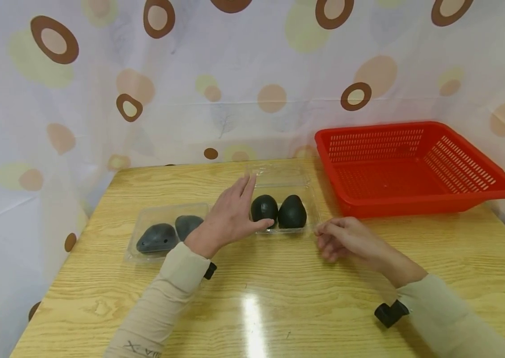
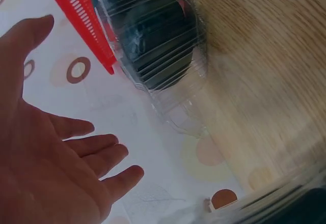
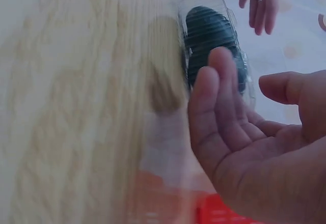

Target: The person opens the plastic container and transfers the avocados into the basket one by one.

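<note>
Two dark green avocados (image 1: 292, 212) sit side by side in a clear plastic clamshell box (image 1: 313, 199), its lid (image 1: 279, 175) folded back toward the wall. My left hand (image 1: 230, 214) hovers over the box's left side, fingers extended and thumb spread; in the left wrist view its palm holds nothing. Near the front right corner of the box is my right hand (image 1: 346, 241), fingers loosely bent. No object shows between those fingers in the right wrist view. Partly behind my left wrist lies a second clear box (image 1: 145, 219) with two dark fruits (image 1: 157, 238), seemingly under a closed lid.
A red plastic basket (image 1: 346, 206) with slotted sides stands at the back right, and no contents show in it. The wooden table (image 1: 306, 303) meets a patterned cloth (image 1: 234, 124) along its back edge.
</note>
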Demonstrator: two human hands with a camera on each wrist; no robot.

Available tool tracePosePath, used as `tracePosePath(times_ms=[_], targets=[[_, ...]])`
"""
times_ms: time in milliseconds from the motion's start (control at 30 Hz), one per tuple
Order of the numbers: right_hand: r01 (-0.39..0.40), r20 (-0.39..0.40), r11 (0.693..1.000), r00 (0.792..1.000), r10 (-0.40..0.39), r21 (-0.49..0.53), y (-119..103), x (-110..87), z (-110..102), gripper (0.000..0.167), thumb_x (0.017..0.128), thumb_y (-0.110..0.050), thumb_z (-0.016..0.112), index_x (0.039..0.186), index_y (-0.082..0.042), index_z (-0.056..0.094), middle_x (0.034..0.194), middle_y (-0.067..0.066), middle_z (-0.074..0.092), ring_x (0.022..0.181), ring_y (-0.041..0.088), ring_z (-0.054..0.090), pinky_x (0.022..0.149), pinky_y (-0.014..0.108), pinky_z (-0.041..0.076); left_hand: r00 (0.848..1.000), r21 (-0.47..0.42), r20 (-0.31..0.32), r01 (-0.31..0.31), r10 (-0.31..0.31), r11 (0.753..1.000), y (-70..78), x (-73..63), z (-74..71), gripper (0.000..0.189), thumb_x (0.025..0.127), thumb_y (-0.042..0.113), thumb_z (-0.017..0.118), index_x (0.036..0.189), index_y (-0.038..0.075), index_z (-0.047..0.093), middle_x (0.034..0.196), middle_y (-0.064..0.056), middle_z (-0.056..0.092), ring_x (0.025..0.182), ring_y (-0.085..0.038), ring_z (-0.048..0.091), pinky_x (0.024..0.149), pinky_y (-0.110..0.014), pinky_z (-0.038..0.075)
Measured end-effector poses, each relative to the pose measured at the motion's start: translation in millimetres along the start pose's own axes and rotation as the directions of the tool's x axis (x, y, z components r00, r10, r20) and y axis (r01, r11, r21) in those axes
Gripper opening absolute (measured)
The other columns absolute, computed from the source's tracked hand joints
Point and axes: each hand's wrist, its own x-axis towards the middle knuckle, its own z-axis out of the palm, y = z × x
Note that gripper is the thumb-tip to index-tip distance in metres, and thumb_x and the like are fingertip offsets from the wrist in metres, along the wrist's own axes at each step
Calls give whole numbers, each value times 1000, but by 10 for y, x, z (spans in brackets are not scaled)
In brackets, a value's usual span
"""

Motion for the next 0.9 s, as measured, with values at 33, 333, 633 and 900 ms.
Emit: tracePosePath(times_ms=[33,333,633,900], targets=[[2,-11,999,1000,-3,-42,-19,-13,-6,37,103,-16,45,121,14,56,86,9,69,67,16,67,65,33,60,1000,-10,13,-1,1,1000,-8,1,10,110,86,65,64,160,9,6,166,-14,14,153,-31,21,122,-47,27],[64,-103,914,988,-115,-402,-198,-96,-12,32,101,-17,48,108,7,68,80,13,71,63,21,66,60,36,59,993,-91,113,-15,25,996,-24,35,47,112,84,64,67,160,6,9,166,-14,14,153,-29,21,122,-45,28],[119,-191,737,928,-321,-665,-420,-106,98,22,100,-15,55,94,-2,70,74,8,68,60,15,57,51,27,45,989,-161,150,7,18,987,21,76,118,112,85,59,70,160,5,8,167,-15,11,154,-29,16,123,-43,26],[236,-176,703,870,-461,-671,-434,106,242,19,95,-9,61,108,4,68,96,13,70,86,24,63,78,38,56,995,-69,99,9,-2,998,80,104,204,110,84,64,68,159,3,15,164,-18,19,152,-31,23,120,-43,31]])
